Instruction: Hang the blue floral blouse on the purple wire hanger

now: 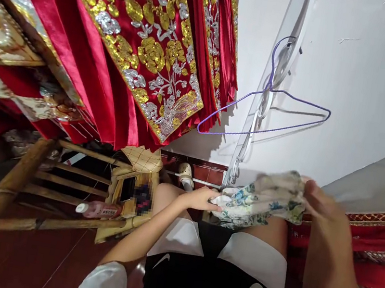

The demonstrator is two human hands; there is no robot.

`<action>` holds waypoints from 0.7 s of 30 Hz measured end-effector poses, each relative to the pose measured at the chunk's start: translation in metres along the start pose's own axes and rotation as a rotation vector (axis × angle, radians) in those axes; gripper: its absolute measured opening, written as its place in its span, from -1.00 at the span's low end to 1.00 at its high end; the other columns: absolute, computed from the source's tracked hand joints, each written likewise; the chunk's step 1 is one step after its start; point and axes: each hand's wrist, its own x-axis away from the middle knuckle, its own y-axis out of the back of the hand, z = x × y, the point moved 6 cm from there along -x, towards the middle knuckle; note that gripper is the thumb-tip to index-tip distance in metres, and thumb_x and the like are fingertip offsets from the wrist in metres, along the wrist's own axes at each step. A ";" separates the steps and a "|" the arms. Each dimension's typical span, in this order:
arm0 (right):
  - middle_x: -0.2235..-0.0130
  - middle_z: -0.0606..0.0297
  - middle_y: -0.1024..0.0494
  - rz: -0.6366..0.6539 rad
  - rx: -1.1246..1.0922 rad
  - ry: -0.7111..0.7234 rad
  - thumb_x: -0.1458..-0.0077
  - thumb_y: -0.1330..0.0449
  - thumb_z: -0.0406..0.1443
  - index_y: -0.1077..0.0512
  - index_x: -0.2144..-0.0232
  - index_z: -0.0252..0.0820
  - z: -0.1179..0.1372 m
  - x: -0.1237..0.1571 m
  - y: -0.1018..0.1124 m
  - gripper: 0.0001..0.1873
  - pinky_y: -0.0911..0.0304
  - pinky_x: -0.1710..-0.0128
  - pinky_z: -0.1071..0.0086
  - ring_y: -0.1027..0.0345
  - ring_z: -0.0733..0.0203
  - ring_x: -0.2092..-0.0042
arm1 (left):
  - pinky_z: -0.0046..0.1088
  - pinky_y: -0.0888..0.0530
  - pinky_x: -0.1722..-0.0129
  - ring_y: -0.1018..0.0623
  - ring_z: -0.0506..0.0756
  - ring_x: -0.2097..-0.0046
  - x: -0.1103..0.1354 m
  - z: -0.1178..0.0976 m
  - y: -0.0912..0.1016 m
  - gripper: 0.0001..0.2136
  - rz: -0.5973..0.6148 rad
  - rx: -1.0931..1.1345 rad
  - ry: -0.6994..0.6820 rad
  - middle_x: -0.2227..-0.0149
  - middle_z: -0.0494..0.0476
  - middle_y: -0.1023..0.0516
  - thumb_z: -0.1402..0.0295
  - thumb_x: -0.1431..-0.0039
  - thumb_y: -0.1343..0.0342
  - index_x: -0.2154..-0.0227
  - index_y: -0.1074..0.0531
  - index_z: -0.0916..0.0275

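Note:
A crumpled white cloth with a blue and green floral print stretches between my two hands, above my lap. My left hand grips its left end, fingers closed on the fabric. At the other end, my right hand pinches the cloth near its upper edge; motion blurs it a little. The cloth's exact kind of garment is hidden by its folds. Above it, a purple wire hanger hangs on the wall with nothing on it.
Red satin costumes with gold and silver sequins hang at upper left. A bamboo chair stands at left, holding a pink bottle and a phone. A white clog lies by the wall. More red fabric is at right.

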 end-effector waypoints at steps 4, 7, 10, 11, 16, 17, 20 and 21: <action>0.55 0.34 -0.38 -0.109 0.203 0.032 0.18 -0.43 -0.09 -0.39 0.57 -0.14 0.042 -0.035 0.013 -0.65 -0.07 0.52 0.37 -0.20 0.26 0.50 | -0.44 -0.36 0.33 -0.43 0.10 0.47 0.003 -0.017 0.029 -0.78 -0.040 -0.183 -0.019 0.58 0.01 -0.44 0.24 0.12 -0.42 0.59 -0.48 0.13; 0.42 0.32 -0.47 -0.429 0.245 0.200 0.14 -0.31 -0.29 -0.47 0.40 -0.15 0.063 -0.058 0.025 -0.83 -0.14 0.39 0.36 -0.25 0.25 0.41 | -0.38 -0.44 0.22 -0.44 0.15 0.45 0.007 -0.036 0.070 -0.77 -0.211 -0.297 -0.084 0.61 0.06 -0.43 0.27 0.06 -0.40 0.65 -0.45 0.11; 0.23 0.20 -0.58 -0.390 0.211 0.280 0.03 -0.20 -0.30 -0.54 0.15 -0.18 0.049 -0.088 0.015 -0.66 -0.25 0.19 0.31 -0.39 0.15 0.23 | -0.29 -0.47 0.04 -0.52 0.22 0.29 0.013 -0.060 0.124 -0.84 -0.382 -0.463 -0.142 0.36 0.24 -0.63 0.30 -0.07 -0.25 0.59 -0.53 0.11; 0.22 0.19 -0.59 -0.319 0.189 0.254 -0.01 -0.16 -0.28 -0.54 0.17 -0.19 0.038 -0.098 0.008 -0.69 -0.26 0.14 0.30 -0.41 0.12 0.19 | -0.26 -0.45 -0.04 -0.54 0.25 0.18 0.014 -0.066 0.140 -0.86 -0.400 -0.483 -0.130 0.19 0.28 -0.66 0.30 -0.11 -0.20 0.52 -0.57 0.12; 0.45 0.28 -0.54 -0.165 0.274 0.089 -0.10 -0.11 -0.21 -0.44 0.47 -0.16 -0.007 -0.116 -0.013 -0.81 -0.18 0.33 0.35 -0.33 0.16 0.38 | -0.17 -0.24 -0.33 -0.46 0.30 -0.22 0.015 -0.076 0.190 -0.73 -0.444 -0.325 0.017 -0.24 0.26 -0.48 0.24 -0.23 -0.04 0.25 -0.62 0.21; 0.49 0.29 -0.51 -0.180 0.287 0.090 -0.10 -0.11 -0.21 -0.40 0.50 -0.16 -0.009 -0.113 -0.013 -0.79 -0.14 0.37 0.36 -0.29 0.17 0.41 | -0.17 -0.22 -0.34 -0.45 0.31 -0.23 0.016 -0.077 0.193 -0.72 -0.479 -0.281 0.022 -0.22 0.26 -0.49 0.21 -0.24 -0.04 0.27 -0.62 0.22; 0.55 0.29 -0.45 -0.185 0.222 0.024 -0.07 -0.14 -0.18 -0.34 0.57 -0.16 -0.010 -0.102 -0.012 -0.75 -0.09 0.43 0.36 -0.26 0.19 0.45 | -0.19 -0.25 -0.33 -0.45 0.32 -0.23 0.014 -0.083 0.195 -0.70 -0.583 -0.178 -0.049 -0.10 0.28 -0.58 0.15 -0.23 -0.07 0.36 -0.61 0.23; 0.55 0.30 -0.44 -0.173 0.186 0.003 -0.05 -0.14 -0.17 -0.32 0.58 -0.15 -0.009 -0.099 -0.011 -0.75 -0.09 0.44 0.36 -0.26 0.19 0.45 | -0.21 -0.28 -0.31 -0.46 0.31 -0.21 0.012 -0.086 0.193 -0.71 -0.603 -0.160 -0.093 -0.06 0.29 -0.60 0.15 -0.23 -0.08 0.36 -0.60 0.23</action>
